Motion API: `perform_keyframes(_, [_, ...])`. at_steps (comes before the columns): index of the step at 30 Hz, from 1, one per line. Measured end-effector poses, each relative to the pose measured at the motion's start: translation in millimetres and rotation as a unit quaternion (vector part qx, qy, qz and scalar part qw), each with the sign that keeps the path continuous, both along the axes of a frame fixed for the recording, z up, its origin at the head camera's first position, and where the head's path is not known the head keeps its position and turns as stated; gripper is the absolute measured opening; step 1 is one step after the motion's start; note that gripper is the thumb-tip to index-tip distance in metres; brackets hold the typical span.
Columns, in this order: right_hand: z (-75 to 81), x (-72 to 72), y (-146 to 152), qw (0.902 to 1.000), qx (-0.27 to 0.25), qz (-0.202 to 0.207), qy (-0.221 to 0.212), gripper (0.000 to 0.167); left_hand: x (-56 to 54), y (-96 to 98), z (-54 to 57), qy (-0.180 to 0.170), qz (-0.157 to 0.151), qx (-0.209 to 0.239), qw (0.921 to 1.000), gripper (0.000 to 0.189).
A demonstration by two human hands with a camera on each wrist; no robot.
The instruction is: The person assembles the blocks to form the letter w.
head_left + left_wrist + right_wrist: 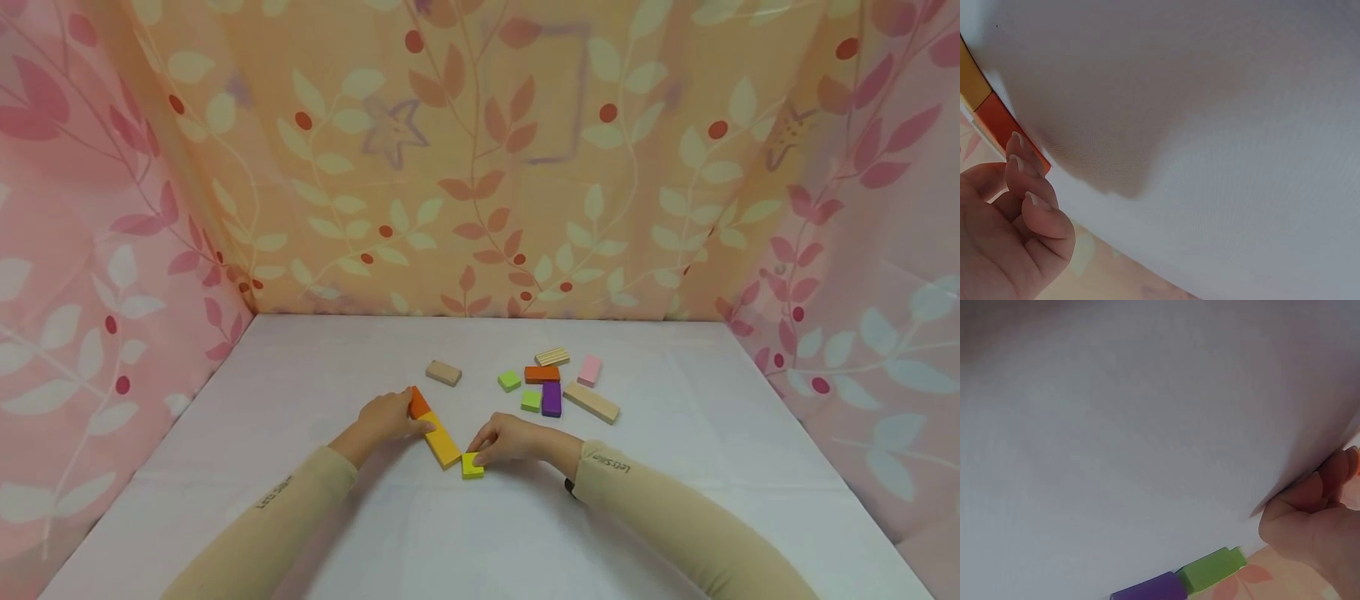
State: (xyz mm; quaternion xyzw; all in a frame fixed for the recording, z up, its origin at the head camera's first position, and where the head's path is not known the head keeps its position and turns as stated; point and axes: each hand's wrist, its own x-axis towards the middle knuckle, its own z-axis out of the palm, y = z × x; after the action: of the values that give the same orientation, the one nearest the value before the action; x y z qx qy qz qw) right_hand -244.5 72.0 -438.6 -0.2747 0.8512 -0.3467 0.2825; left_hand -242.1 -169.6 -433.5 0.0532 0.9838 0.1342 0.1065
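In the head view, an orange block [418,403] and a long yellow block [442,443] lie end to end in a slanted line. My left hand [388,415] holds the orange block's far end, its thumb reaching onto the yellow block. Curled fingers [1040,215] lie along the orange block [1002,125] in the left wrist view. My right hand [510,439] pinches a small yellow-green square block [472,467] close to the long yellow block's near end. Its fingers [1297,495] show at the right edge of the right wrist view, where the pinched block is hidden.
Beyond my right hand lie two green squares [509,381], a purple block [551,399], a red-orange block [542,375], a striped block [552,357], a pink block [589,371] and a long wooden block [592,402]. Another wooden block [444,372] sits farther left. Patterned curtains [480,167] surround the white table [637,533].
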Motion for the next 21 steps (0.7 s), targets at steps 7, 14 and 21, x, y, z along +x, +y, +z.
perform_keyframes(7, [-0.3,-1.9,-0.5,0.9999,0.000,0.006,-0.010,0.018,0.7,0.4,0.8,-0.002,0.001,-0.004,1.0000,0.084])
perform_keyframes(14, [0.5,-1.1,-1.0,0.9998,0.011,-0.003,-0.017,0.017,1.7,0.8,1.9,-0.006,0.001,0.003,1.0000,0.084])
perform_keyframes(21, [2.9,0.2,-1.3,0.9995,0.016,-0.016,-0.024,0.017,1.5,0.9,2.1,-0.008,0.002,0.006,1.0000,0.085])
